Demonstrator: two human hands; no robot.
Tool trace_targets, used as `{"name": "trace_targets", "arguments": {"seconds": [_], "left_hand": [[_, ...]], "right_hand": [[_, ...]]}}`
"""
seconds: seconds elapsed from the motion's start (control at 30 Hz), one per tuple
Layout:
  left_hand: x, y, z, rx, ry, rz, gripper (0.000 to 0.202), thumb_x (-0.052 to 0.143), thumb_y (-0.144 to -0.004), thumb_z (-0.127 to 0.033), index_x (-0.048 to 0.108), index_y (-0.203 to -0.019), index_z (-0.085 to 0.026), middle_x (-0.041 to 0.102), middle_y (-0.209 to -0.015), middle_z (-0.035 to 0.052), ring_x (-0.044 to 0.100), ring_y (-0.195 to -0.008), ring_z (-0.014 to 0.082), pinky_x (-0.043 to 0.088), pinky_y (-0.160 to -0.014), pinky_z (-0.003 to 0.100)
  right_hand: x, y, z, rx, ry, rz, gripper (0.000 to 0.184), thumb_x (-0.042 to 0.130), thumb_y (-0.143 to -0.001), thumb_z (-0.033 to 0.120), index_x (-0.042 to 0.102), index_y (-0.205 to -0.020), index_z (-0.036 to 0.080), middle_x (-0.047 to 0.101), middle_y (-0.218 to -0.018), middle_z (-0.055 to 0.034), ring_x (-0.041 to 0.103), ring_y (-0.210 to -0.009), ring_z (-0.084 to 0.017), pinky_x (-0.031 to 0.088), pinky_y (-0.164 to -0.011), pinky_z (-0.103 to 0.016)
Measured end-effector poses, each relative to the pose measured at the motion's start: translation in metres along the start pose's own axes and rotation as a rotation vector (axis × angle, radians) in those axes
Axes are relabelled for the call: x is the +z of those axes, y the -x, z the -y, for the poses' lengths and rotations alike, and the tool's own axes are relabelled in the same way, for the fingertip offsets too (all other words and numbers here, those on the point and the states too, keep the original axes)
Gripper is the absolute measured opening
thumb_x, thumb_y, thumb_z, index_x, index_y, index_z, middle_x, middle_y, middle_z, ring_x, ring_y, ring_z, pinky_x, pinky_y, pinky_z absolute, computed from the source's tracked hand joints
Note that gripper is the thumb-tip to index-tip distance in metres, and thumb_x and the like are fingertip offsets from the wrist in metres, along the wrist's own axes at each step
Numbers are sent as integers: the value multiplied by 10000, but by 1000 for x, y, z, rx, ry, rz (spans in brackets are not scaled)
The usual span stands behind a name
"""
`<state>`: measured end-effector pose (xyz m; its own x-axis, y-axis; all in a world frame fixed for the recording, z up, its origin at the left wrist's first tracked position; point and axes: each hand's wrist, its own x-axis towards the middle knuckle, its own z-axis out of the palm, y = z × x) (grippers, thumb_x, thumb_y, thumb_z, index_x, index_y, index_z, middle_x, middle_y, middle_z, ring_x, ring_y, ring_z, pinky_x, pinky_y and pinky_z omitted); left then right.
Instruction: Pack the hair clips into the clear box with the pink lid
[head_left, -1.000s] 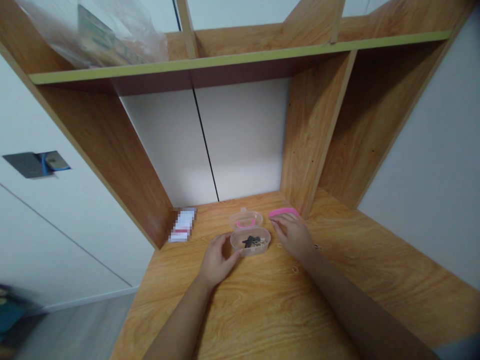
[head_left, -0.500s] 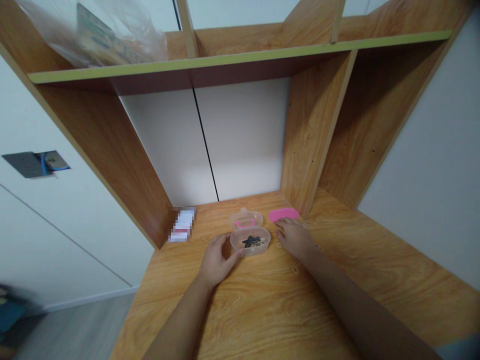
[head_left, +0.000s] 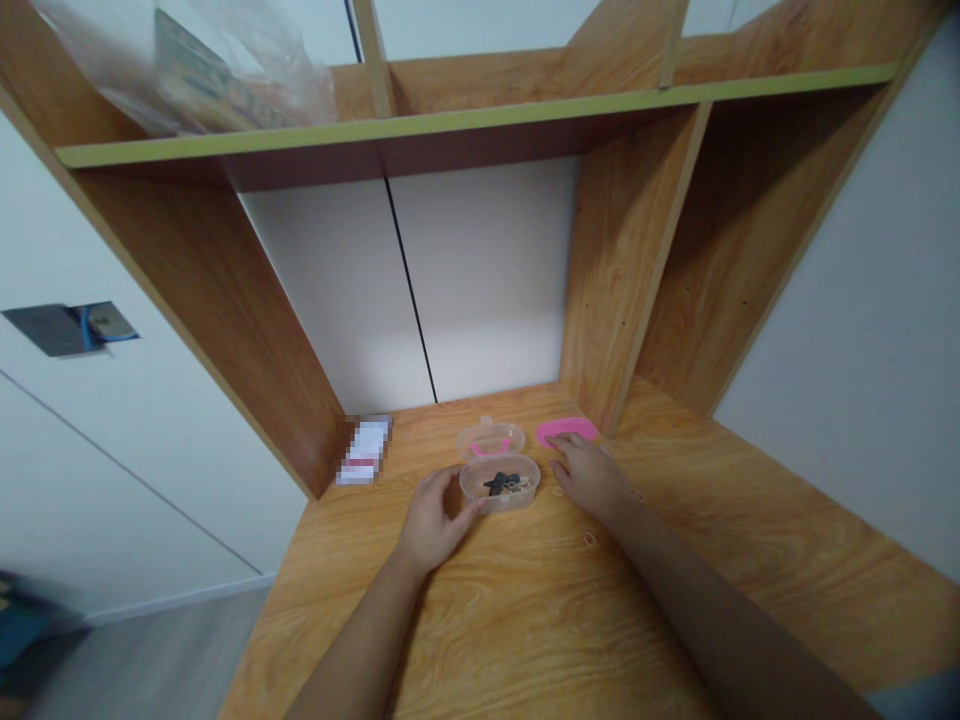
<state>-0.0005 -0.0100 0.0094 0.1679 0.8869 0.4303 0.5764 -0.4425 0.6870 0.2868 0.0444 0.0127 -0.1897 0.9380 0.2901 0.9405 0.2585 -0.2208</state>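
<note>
A small clear plastic box (head_left: 480, 496) stands on the wooden desk, its hinged lid (head_left: 480, 437) with a pink handle folded back behind it. Inside lie a black star-shaped piece (head_left: 498, 484) and small metallic pieces (head_left: 521, 483) too fine to make out. My left hand (head_left: 433, 520) grips the box's left end, thumb at the front and fingers at the side. To the right of the box, my right hand (head_left: 589, 474) reaches over a flat pink oval piece (head_left: 579, 428). Its index finger is stretched out onto the piece, the other fingers loosely bent.
Small pale rings, one of them a ring (head_left: 589, 538) near my right forearm, lie on the desk (head_left: 480, 620). A blurred-out card or phone (head_left: 365, 450) rests at the back left. Upright panels and a shelf (head_left: 480, 118) frame the desk; a plastic bag (head_left: 247, 70) sits above.
The fingers of my right hand have stretched slightly farther left over the pink piece. My left hand and the box look unmoved.
</note>
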Motion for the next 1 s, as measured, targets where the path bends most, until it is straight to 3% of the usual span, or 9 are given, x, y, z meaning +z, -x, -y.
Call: {"name": "trace_targets", "arguments": {"seconds": [0.27, 0.43, 0.7, 1.0], "left_hand": [[0, 0, 2, 3, -16, -7, 429, 710, -845, -423, 638, -1215, -218, 709, -1206, 113, 667, -1109, 282, 505, -1003, 451], [-1, 0, 0, -5, -15, 6, 431, 706, -850, -424, 633, -1219, -214, 708, -1206, 118, 666, -1109, 284, 504, -1005, 459], [0, 0, 2, -2, -14, 11, 432, 702, -851, -425, 630, -1220, -214, 703, -1220, 117, 662, -1126, 281, 502, -1016, 463], [0, 0, 1, 8, -10, -1, 423, 704, -849, -436, 639, -1209, -225, 711, -1200, 105, 668, -1106, 278, 508, -1002, 445]], "right_hand": [[-6, -3, 4, -97, -125, -50, 437, 531, -905, 242, 624, -1330, 196, 637, -1313, -112, 580, -1183, -250, 429, -1041, -372], [1, -2, -6, 41, 72, -38, 533, 539, -914, 333, 565, -1399, 113, 575, -1382, -205, 500, -1284, -335, 367, -1090, -447], [5, -3, -10, 133, 95, -11, 583, 559, -898, 359, 510, -1444, 162, 602, -1332, -189, 527, -1231, -348, 374, -1026, -462], [0, -3, -6, 137, 71, -22, 518, 605, -884, 434, 596, -1352, 211, 642, -1202, -166, 551, -1172, -342, 389, -984, -461]]}}
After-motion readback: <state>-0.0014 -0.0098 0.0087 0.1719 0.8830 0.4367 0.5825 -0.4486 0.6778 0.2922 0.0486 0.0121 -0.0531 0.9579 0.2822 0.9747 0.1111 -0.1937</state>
